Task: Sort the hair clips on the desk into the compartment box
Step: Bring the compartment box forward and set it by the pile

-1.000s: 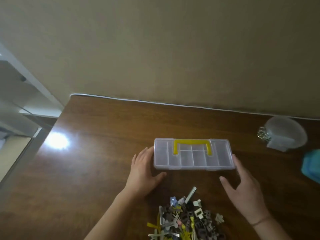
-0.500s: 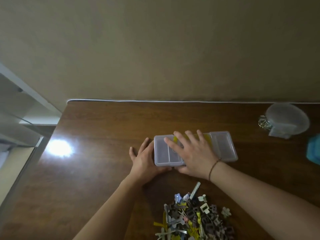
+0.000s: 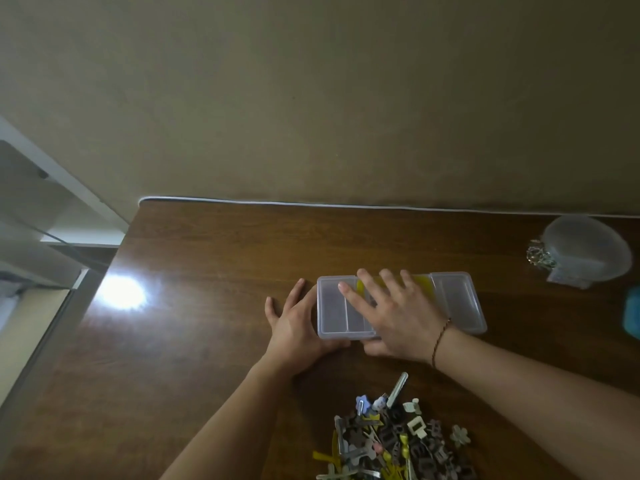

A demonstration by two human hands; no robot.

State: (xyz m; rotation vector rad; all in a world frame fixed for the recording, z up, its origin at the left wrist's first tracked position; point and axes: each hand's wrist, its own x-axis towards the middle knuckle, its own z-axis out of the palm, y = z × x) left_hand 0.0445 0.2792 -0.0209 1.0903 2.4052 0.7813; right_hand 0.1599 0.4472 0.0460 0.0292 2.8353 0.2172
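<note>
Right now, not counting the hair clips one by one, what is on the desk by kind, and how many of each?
Compartment box: 1
Pile of hair clips: 1
Clear round container: 1
Teal thing at the right edge, cut off: 1
Hands: 2, left hand and right hand
Total: 6

My right hand (image 3: 394, 317) covering the compartment box's (image 3: 457, 299) middle and most of its yellow handle (image 3: 424, 284) under my fingers (image 3: 372, 284), clip pile (image 3: 398, 441) cut off below, teal object (image 3: 632, 315) cropped at right.
</note>
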